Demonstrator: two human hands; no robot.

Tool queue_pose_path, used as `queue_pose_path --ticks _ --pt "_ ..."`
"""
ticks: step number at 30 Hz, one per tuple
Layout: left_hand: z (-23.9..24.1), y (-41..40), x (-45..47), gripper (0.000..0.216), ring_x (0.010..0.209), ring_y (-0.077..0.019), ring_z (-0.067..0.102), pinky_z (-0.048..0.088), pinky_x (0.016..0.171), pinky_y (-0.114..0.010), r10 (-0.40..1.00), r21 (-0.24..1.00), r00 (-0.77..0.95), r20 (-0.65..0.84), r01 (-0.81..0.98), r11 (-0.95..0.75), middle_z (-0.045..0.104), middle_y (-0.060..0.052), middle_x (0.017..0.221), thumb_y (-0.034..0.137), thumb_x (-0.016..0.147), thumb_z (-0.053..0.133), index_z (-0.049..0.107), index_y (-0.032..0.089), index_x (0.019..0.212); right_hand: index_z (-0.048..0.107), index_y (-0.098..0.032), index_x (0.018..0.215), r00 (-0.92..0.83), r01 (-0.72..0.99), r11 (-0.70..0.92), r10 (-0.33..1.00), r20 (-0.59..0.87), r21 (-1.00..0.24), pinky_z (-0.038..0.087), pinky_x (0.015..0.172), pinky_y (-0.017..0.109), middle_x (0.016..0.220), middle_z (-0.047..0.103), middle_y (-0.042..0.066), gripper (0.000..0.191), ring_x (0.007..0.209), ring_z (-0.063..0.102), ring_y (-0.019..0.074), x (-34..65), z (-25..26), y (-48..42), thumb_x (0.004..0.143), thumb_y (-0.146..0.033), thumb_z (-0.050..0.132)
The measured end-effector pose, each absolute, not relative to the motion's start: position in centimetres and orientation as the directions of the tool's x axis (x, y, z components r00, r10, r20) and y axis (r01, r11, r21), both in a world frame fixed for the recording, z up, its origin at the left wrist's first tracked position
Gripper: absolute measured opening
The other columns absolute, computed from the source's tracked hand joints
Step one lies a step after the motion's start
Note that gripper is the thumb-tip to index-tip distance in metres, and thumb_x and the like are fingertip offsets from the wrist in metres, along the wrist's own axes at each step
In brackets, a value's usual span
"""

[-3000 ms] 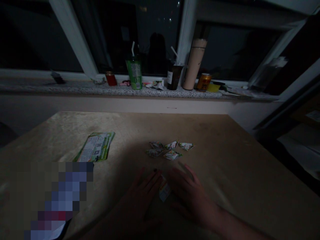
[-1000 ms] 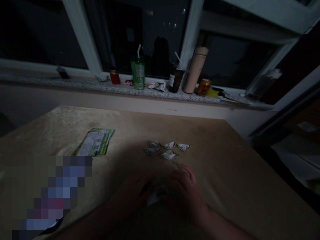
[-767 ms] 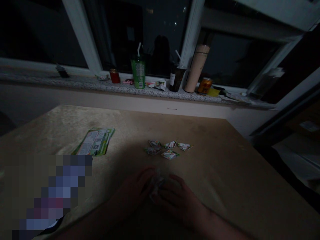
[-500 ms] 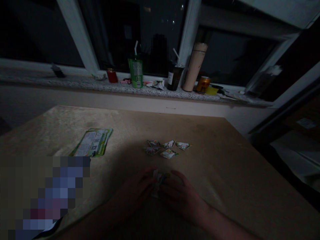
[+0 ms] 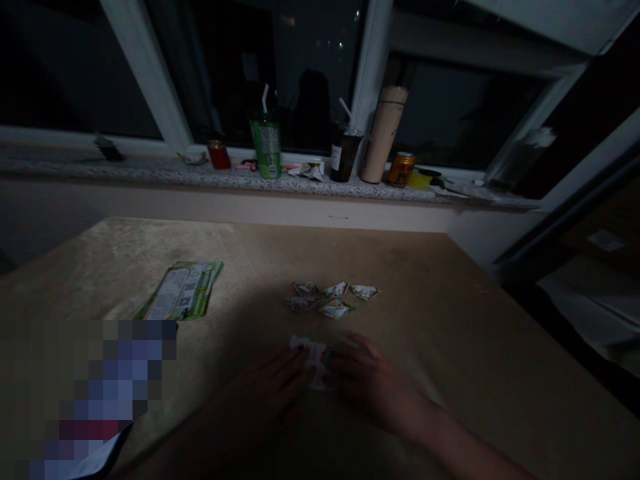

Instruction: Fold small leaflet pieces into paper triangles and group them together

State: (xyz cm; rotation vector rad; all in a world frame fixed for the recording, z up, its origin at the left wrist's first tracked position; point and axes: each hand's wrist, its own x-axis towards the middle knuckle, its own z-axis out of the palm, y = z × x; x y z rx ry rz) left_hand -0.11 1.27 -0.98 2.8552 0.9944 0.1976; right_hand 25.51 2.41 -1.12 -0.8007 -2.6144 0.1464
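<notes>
In dim light both my hands rest on a tan table [image 5: 450, 320], pressing a small printed paper piece [image 5: 313, 357] between them. My left hand [image 5: 270, 393] touches its left side with its fingers together. My right hand [image 5: 375, 383] pinches its right edge. Just beyond, several small folded paper triangles [image 5: 333, 299] lie in a cluster. A stack of green printed leaflets [image 5: 183, 300] lies to the left.
A stone windowsill [image 5: 150, 175] behind the table holds a green cup with a straw [image 5: 267, 143], a dark drink cup [image 5: 341, 155], a tall beige flask [image 5: 383, 133], a red jar [image 5: 217, 155] and an orange can [image 5: 403, 168]. A blurred-out patch covers the lower left.
My hands lifted and worked the paper piece together, then lowered it; it now lies flatter and wider on the table under my fingertips.
</notes>
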Motion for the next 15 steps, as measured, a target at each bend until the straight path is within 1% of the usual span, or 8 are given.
queue_pose_path --ticks 1,3,7,11,15 --pt "-0.6 1.1 -0.3 0.056 0.132 -0.0267 0.038 0.035 0.106 -0.041 0.609 0.178 0.791 0.060 0.592 -0.786 0.039 -0.008 0.146 0.025 0.090 0.053 0.036 0.022 0.143 0.066 -0.026 0.101 -0.757 0.503 0.826 0.563 0.331 -0.255 0.033 0.105 0.041 0.100 0.068 0.000 0.015 0.101 0.057 0.0165 25.6 -0.9 2.6 0.092 -0.021 0.054" --pt "0.2 1.0 -0.5 0.065 0.136 -0.0270 0.030 0.030 0.109 -0.042 0.588 0.228 0.809 0.007 0.571 -0.789 0.029 -0.007 0.151 0.028 0.090 0.054 0.025 0.025 0.148 0.067 -0.025 0.102 -0.756 0.478 0.808 0.578 0.308 -0.344 0.038 0.099 0.037 0.105 0.066 0.002 0.016 0.105 0.054 0.0176 25.9 -0.4 2.8 0.091 -0.022 0.056" --pt "0.7 1.1 -0.8 0.073 0.139 -0.0299 0.018 0.023 0.111 -0.049 0.569 0.292 0.820 -0.055 0.558 -0.777 0.012 -0.004 0.155 0.037 0.091 0.054 0.013 0.029 0.150 0.068 -0.024 0.101 -0.724 0.451 0.728 0.636 0.266 -0.516 0.040 0.094 0.033 0.109 0.063 0.004 0.015 0.107 0.053 0.0177 26.0 0.0 3.4 0.089 -0.024 0.060" --pt "0.1 1.0 -0.8 0.078 0.140 -0.0320 0.015 0.018 0.112 -0.052 0.564 0.340 0.823 -0.075 0.553 -0.761 0.008 -0.003 0.156 0.044 0.090 0.055 0.008 0.030 0.151 0.070 -0.023 0.095 -0.680 0.393 0.646 0.683 0.265 -0.655 0.039 0.092 0.032 0.102 0.066 0.003 0.011 0.101 0.056 0.0171 25.8 -0.3 3.9 0.084 -0.025 0.067" --pt "0.2 1.0 -0.9 0.081 0.140 -0.0321 0.014 0.019 0.112 -0.052 0.571 0.372 0.817 -0.078 0.555 -0.744 0.009 0.000 0.156 0.044 0.088 0.058 0.007 0.031 0.150 0.071 -0.021 0.087 -0.636 0.374 0.603 0.719 0.278 -0.704 0.039 0.089 0.032 0.096 0.067 0.002 0.006 0.096 0.059 0.0167 25.4 -0.7 4.4 0.082 -0.023 0.071"
